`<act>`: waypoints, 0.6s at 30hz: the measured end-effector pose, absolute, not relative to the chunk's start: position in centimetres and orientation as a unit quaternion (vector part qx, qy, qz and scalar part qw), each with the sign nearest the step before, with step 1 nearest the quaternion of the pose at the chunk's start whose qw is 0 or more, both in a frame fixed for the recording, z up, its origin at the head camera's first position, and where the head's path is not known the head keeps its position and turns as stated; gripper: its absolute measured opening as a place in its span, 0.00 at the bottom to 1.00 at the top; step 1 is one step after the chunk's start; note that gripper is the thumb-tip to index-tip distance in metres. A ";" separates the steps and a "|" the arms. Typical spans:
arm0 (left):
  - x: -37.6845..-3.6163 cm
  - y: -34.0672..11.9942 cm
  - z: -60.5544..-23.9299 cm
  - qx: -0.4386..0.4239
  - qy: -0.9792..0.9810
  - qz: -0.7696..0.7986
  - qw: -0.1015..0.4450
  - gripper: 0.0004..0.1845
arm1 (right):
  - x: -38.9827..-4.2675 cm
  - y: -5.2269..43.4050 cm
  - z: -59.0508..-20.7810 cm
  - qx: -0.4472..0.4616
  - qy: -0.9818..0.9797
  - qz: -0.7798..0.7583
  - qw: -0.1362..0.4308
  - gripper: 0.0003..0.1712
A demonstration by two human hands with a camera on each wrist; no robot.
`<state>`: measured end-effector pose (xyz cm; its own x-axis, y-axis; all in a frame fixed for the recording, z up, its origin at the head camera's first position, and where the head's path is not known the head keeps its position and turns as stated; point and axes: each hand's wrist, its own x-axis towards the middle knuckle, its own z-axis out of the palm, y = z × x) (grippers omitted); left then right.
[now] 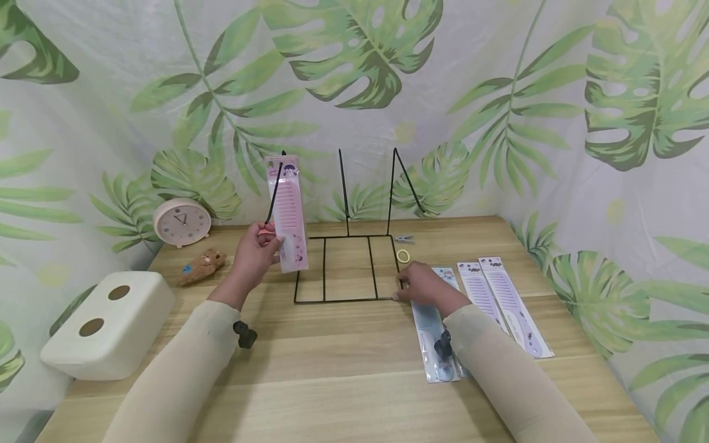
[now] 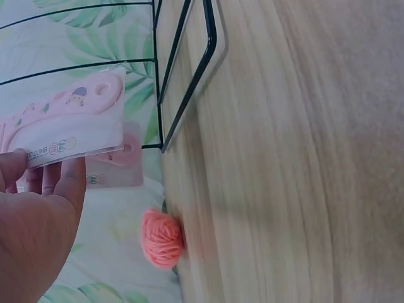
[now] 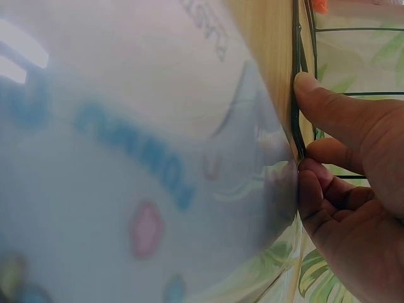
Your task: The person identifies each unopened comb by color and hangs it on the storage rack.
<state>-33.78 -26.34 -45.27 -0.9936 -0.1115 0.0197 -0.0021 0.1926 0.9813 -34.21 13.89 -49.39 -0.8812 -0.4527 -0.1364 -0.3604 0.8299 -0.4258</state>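
1. Nearest me, the blue pack [image 1: 429,338] lies partly beneath the right sleeve [image 1: 498,363]; likely slick, so I'd lift it by an edge.
2. The right hand [image 1: 420,283] pinches the near right corner of the rack [image 1: 346,300] between thumb and fingers (wire that thin could skid, I suspect).
3. The left hand [image 1: 255,252] pinches the pink pack [image 1: 289,215] low on its edge, nearly upright at the rack's left side. I'd expect it light, slippery, film soft; I'd grip where the comb [image 2: 95,95] stiffens it.
4. Behind it shows a second pack [image 2: 131,164]; whether either hangs, I can't tell.
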 end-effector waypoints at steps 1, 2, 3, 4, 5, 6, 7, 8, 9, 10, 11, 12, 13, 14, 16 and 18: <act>-33.9 -26.4 -45.4 0.040 -0.771 -0.634 0.042 0.13 | -34.2 13.9 -49.4 -0.214 0.950 -0.197 0.117 0.18; -34.0 -26.4 -45.5 0.042 -0.773 -0.631 0.041 0.12 | -34.2 13.9 -49.4 -0.214 0.950 -0.196 0.116 0.18; -34.2 -26.5 -45.6 0.045 -0.776 -0.628 0.041 0.12 | -34.2 13.9 -49.4 -0.215 0.950 -0.196 0.116 0.18; -34.3 -26.6 -45.8 0.046 -0.778 -0.625 0.041 0.11 | -34.2 13.9 -49.4 -0.215 0.950 -0.196 0.115 0.19; -34.4 -26.7 -45.9 0.048 -0.780 -0.622 0.040 0.11 | -34.2 13.9 -49.3 -0.214 0.950 -0.197 0.115 0.19; -34.6 -26.8 -46.0 0.049 -0.784 -0.617 0.041 0.12 | -34.2 13.9 -49.3 -0.214 0.950 -0.197 0.115 0.19; -34.8 -27.0 -46.2 0.050 -0.788 -0.613 0.043 0.12 | -34.2 13.9 -49.3 -0.212 0.950 -0.197 0.116 0.19; -34.9 -27.1 -46.3 0.050 -0.791 -0.608 0.044 0.13 | -34.2 13.9 -49.3 -0.211 0.950 -0.197 0.116 0.19; -35.1 -27.2 -46.5 0.049 -0.796 -0.602 0.048 0.14 | -34.1 13.9 -49.2 -0.210 0.951 -0.196 0.116 0.18; -35.2 -27.3 -46.6 0.049 -0.799 -0.597 0.051 0.15 | -34.1 13.9 -49.2 -0.208 0.951 -0.194 0.117 0.17; -35.4 -27.4 -46.8 0.050 -0.803 -0.592 0.054 0.16 | -34.1 13.9 -49.3 -0.206 0.952 -0.194 0.117 0.16; -35.5 -27.6 -47.0 0.051 -0.807 -0.586 0.057 0.16 | -34.1 13.9 -49.3 -0.205 0.953 -0.192 0.117 0.15; -35.6 -27.6 -47.1 0.051 -0.809 -0.583 0.060 0.17 | -34.1 13.9 -49.3 -0.204 0.953 -0.191 0.118 0.14; -35.7 -27.7 -47.2 0.052 -0.811 -0.579 0.061 0.18 | -34.1 13.9 -49.3 -0.203 0.953 -0.190 0.118 0.14; -35.9 -27.8 -47.6 0.052 -0.815 -0.574 0.063 0.19 | -34.1 13.8 -49.3 -0.200 0.954 -0.190 0.119 0.13; -36.0 -27.8 -47.9 0.052 -0.818 -0.569 0.064 0.20 | -34.1 13.8 -49.3 -0.198 0.954 -0.190 0.121 0.13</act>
<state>-36.03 -27.83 -47.86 -0.9864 -0.1576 0.0459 -0.0117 0.3465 0.9380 -34.10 13.79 -49.28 -0.8919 -0.4245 -0.1559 -0.3327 0.8494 -0.4096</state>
